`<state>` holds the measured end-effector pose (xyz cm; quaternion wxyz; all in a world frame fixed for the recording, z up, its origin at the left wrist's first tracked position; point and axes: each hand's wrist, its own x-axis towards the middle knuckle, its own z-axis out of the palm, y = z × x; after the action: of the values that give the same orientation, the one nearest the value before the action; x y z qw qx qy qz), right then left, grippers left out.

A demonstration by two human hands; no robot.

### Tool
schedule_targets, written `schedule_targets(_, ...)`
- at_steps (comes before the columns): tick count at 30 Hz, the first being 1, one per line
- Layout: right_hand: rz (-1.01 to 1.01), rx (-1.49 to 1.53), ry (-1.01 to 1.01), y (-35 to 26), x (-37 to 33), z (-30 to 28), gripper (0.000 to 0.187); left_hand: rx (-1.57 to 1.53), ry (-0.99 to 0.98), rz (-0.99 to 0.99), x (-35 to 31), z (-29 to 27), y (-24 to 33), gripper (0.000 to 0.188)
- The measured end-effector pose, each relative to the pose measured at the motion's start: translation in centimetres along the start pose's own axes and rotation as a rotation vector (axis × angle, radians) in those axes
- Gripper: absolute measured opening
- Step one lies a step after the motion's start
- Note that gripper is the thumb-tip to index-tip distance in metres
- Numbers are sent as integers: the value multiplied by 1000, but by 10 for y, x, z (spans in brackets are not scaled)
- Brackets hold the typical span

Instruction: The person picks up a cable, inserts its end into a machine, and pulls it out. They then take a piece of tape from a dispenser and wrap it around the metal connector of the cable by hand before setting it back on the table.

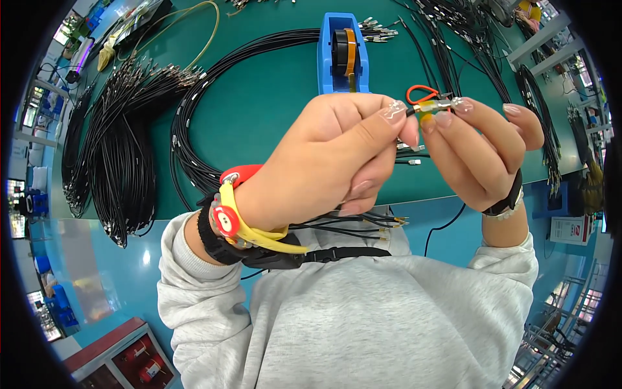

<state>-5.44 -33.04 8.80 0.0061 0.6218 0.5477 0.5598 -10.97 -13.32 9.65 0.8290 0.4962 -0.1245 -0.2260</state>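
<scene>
Above the bench my two hands meet at a black cable with a metal connector [435, 104] on its end. My left hand [346, 146] is closed, pinching the cable just behind the connector between thumb and forefinger. My right hand [483, 146] pinches the connector's other end with its fingertips. A bit of amber tape shows around the connector and by the right fingers; how far it is wrapped cannot be made out. Beyond my hands stands a blue tape dispenser [326, 61] with a roll of amber tape [350, 52].
Black cables lie in a big bundle [123, 142] at left and a curved bundle [181, 123] beside the dispenser. More cables [447, 45] hang across the green bench [259, 117] at right. A red-orange loop [421, 88] shows behind my fingers. Several cable ends [382, 222] stick out below my left wrist.
</scene>
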Motion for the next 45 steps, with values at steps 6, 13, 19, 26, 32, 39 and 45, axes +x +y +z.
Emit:
schedule_targets(6, 0, 5, 12, 0, 3, 6, 19, -396, -105, -203, 1, -10, 7, 26)
schedule_targets(13, 82, 258, -115, 3, 13, 10, 12, -97, 55, -226, 4, -18, 4, 21)
schedule_targets(19, 221, 496, -395, 16, 25, 11, 14, 964, 151, 298, 10, -31, -4, 17)
schedule_targets(26, 531, 770, -464, 27, 40, 1, 11, 1317, 183, 426, 3, -13, 9, 10)
schedule_targets(32, 796, 996, -497, 30, 48, -4, 9, 1537, -14, 468, -8, 0, 5, 7)
schedule_targets(39, 950, 1167, -373, 19, 20, -16, 17, 1128, 25, 433, -13, -5, 7, 7)
schedule_targets(45, 707, 1189, -451, 3, 14, -13, 19, 1088, 15, 371, -12, -4, 9, 8)
